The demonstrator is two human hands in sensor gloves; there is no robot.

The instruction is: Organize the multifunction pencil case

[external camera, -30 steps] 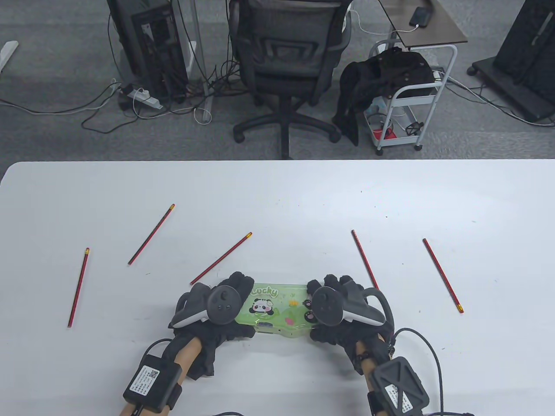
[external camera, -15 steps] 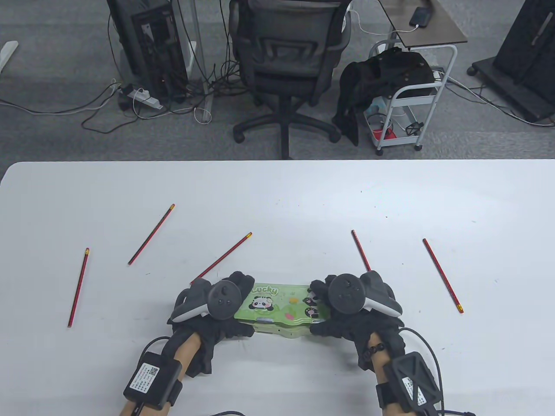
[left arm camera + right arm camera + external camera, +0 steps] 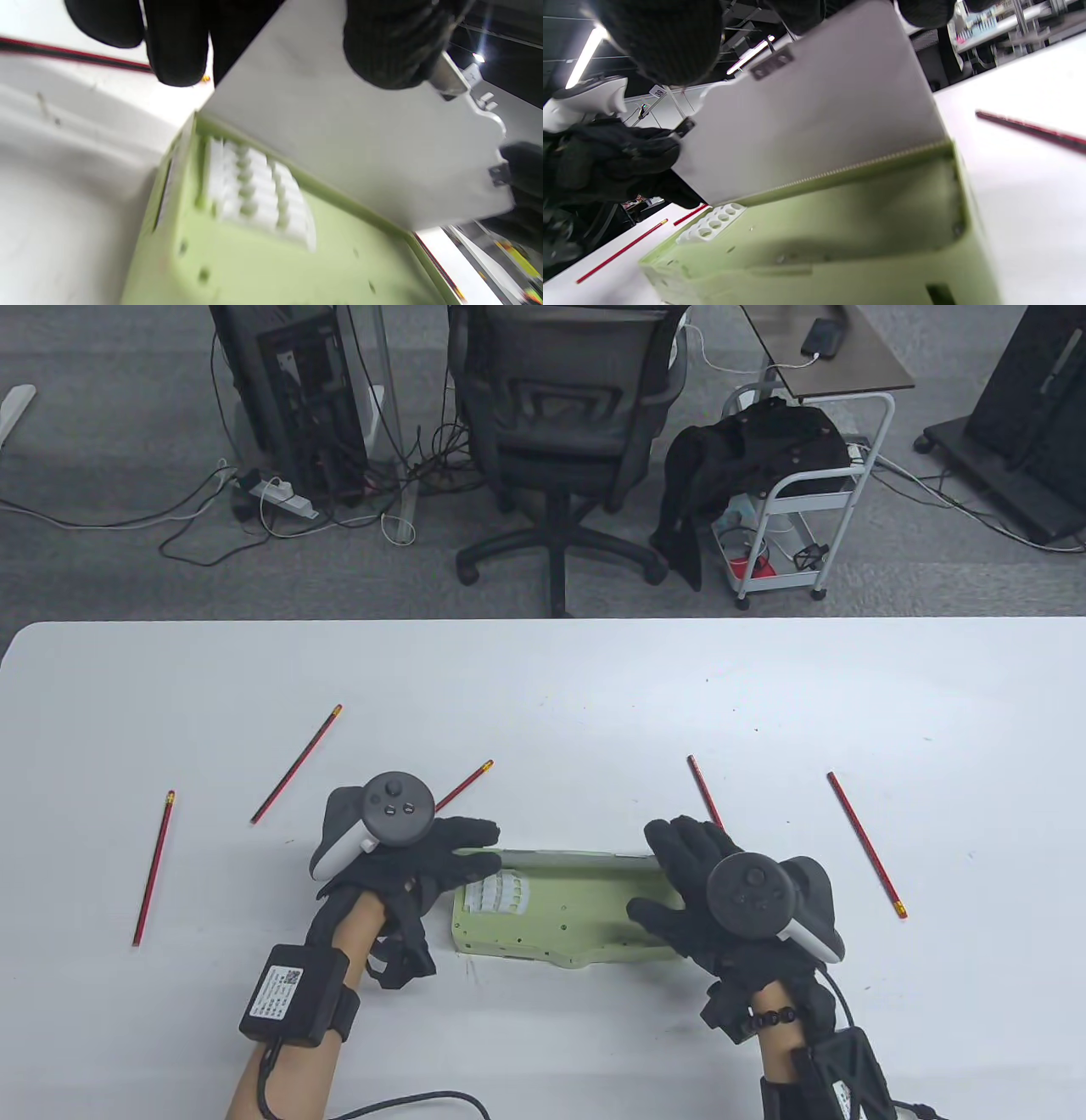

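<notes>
Since the frame half a second back, the lid [image 3: 360, 140] of the pencil case [image 3: 560, 912] has been swung up and open; the printed panda top is no longer seen from the table view, and the pale green interior is exposed. Both hands have been raised off the case ends and carried farther from the table's near edge.

The lid is held up on edge by both hands. The left hand [image 3: 424, 857] is seen at the lid's left end, its fingertips [image 3: 390, 46] curled over the lid's free edge, thumb side toward the case; the lid is pinched there. The right hand [image 3: 704, 882] is placed at the lid's right end, its fingers [image 3: 666, 38] hooked over the same edge, so the lid is gripped there too. The white inner face of the lid is shown in both wrist views, hinged along the tray's far side.

The case is set on the white table [image 3: 543, 687], between and just below the two hands. A white slotted pencil holder [image 3: 496, 892] is fixed in the tray directly under the left hand's fingers.

Red pencils lie loose: one [image 3: 462, 785] partly hidden behind the left hand, one [image 3: 702, 789] running under the right hand, others [image 3: 297, 763] well outside either hand.
</notes>
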